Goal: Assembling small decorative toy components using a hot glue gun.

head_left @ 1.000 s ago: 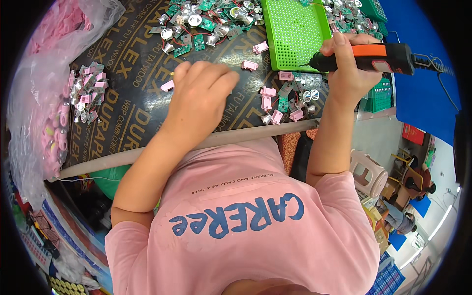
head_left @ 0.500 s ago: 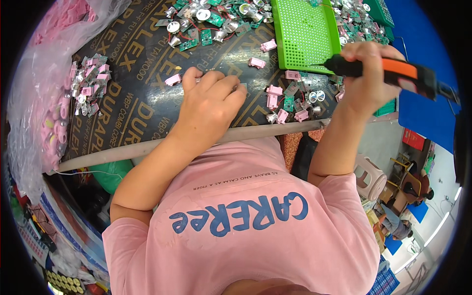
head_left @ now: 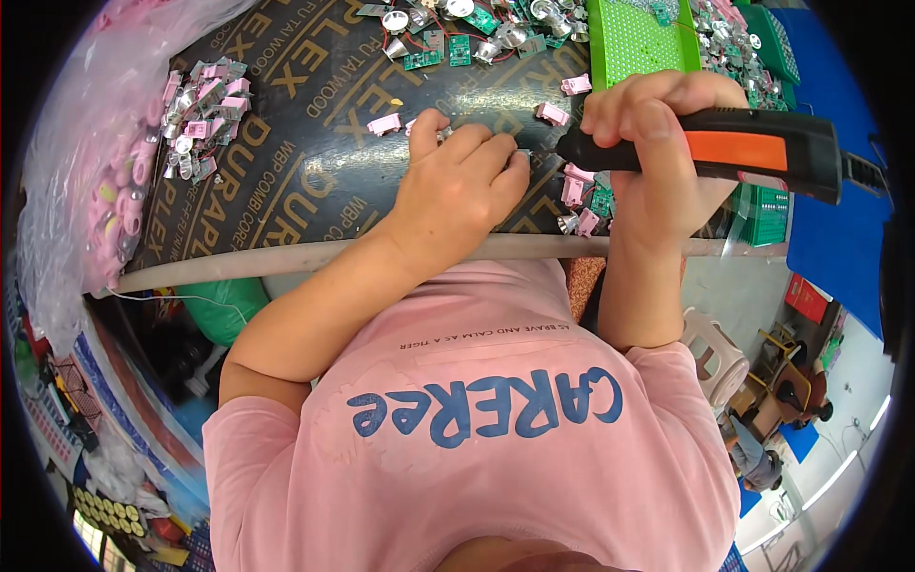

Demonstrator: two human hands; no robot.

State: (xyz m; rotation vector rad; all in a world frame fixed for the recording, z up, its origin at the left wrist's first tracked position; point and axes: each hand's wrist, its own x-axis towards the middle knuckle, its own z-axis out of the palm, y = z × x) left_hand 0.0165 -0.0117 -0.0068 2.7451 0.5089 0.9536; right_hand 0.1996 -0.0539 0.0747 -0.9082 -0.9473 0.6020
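Observation:
In my right hand (head_left: pixel 667 143) is a black electric screwdriver (head_left: pixel 734 148) with an orange panel, my fingers wrapped round its body. Its thin tip points left, close to my left hand (head_left: pixel 462 186). That hand rests on the dark table with curled fingers, closed over a small pink plastic part (head_left: pixel 410 126) with something silvery beside it, mostly hidden by the fingers. A loose pink housing (head_left: pixel 384 124) lies left of this hand. Further pink housings (head_left: pixel 552 113) lie between my hands, and green circuit boards (head_left: pixel 601 198) with silver reflector cups sit below the screwdriver.
A green perforated tray (head_left: pixel 634 48) stands at the far right, with heaps of circuit boards (head_left: pixel 458 50) around it. Finished-looking pink pieces are piled (head_left: pixel 205 119) at the left beside a plastic bag (head_left: pixel 71 191). The table's pale edge (head_left: pixel 286 259) runs before me.
The screwdriver has come left and toward me from the green tray, nearing my left hand. A pink part now shows at my left fingertips. The whole view has shifted somewhat.

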